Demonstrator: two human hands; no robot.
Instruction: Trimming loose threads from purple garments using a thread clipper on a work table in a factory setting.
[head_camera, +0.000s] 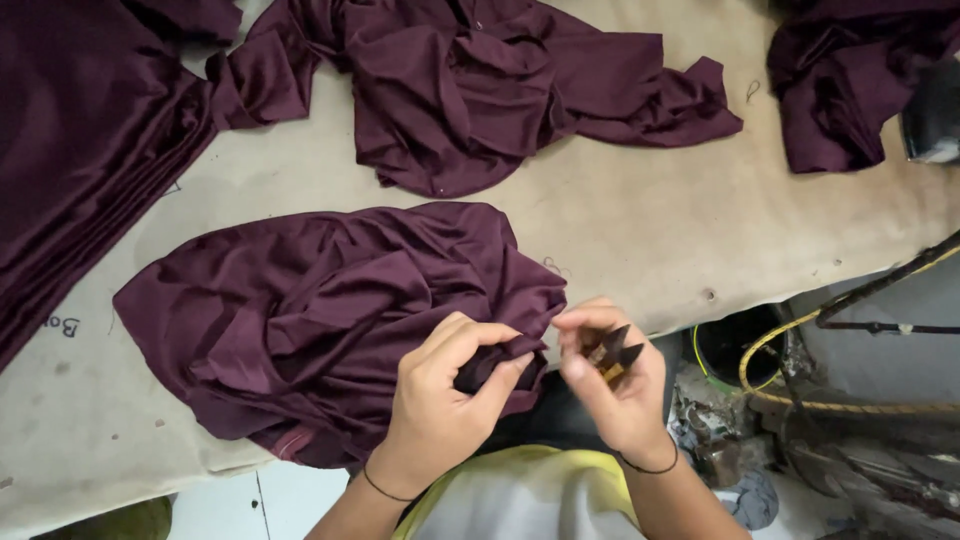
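- No package, label, sign or screen appears anywhere around the hands.
- Handwritten dark marking (62, 326): inked directly on the beige table cover (640, 220), well to the left of the gripping hands, near the frame's left edge; small, upside down.

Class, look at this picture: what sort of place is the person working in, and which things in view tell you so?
Probably a garment workshop. Many pieces of dark maroon cloth lie about: a folded stack, a loose heap. The left hand pinches one piece while the right hand holds small thread snips, over a worn worktable.
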